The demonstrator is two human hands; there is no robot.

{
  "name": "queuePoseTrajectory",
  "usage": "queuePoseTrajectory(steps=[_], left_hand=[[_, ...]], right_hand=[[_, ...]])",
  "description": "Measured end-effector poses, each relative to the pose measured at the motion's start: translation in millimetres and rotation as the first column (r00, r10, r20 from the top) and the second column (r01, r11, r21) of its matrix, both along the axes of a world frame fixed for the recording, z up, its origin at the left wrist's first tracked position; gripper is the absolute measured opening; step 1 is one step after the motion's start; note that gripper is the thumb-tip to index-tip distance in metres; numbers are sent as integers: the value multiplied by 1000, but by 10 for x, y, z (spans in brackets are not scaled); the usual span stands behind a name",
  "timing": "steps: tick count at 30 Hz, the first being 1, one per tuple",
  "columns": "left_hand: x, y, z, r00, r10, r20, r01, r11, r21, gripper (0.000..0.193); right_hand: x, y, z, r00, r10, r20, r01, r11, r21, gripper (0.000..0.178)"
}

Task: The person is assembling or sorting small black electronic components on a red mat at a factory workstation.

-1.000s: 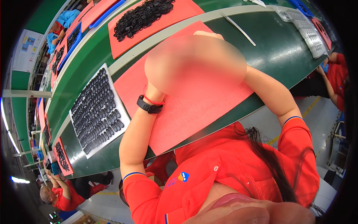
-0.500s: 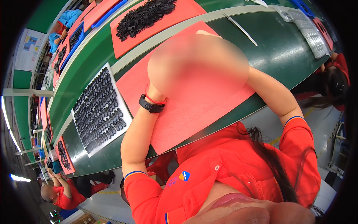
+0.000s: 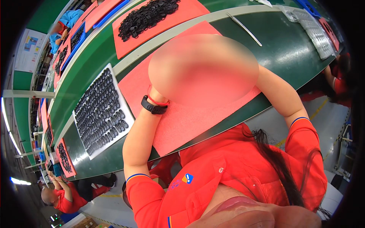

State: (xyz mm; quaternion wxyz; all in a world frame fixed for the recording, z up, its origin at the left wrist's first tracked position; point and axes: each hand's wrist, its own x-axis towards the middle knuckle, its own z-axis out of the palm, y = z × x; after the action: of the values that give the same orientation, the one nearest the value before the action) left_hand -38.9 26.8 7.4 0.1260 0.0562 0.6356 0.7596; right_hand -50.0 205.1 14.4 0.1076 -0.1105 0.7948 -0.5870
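Observation:
Both hands are over a red foam mat [image 3: 186,121] on the green bench. A smooth blur covers them from the wrists forward, so the fingers and anything between them are hidden. My left hand [image 3: 162,78], with a black wristband [image 3: 153,105] and a thin red cord at its wrist, is over the mat's left part. From the right, my right hand [image 3: 234,57] reaches in over the far part of the mat. Left of the mat, a white tray [image 3: 130,119] carries rows of small black oval parts [image 3: 100,110].
Beyond a pale rail, a heap of black loop-shaped parts [image 3: 146,19] lies on another red mat [image 3: 190,13]. White-handled tweezers [image 3: 245,29] rest at the far right, near clear plastic blister trays [image 3: 315,34]. Other people in red sit at left [image 3: 68,197] and right [image 3: 340,81].
My right wrist has shifted slightly outward to the right, and my left arm has barely moved. The person at the right edge has changed posture, with a forearm now showing.

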Motion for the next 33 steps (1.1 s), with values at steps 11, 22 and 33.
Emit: queuePoseTrajectory(steps=[11,22,33], left_hand=[[-41,-33,-40,991,-16,130,11,999,38,18],[-40,-53,-88,993,-27,112,24,999,34,20],[150,-103,176,991,-36,-130,19,991,-135,18]], right_hand=[[-20,-25,-43,999,4,49,-5,1000,17,13],[-5,-56,-36,999,14,32,-15,999,35,14],[140,-137,-6,963,25,-269,-12,999,51,13]])
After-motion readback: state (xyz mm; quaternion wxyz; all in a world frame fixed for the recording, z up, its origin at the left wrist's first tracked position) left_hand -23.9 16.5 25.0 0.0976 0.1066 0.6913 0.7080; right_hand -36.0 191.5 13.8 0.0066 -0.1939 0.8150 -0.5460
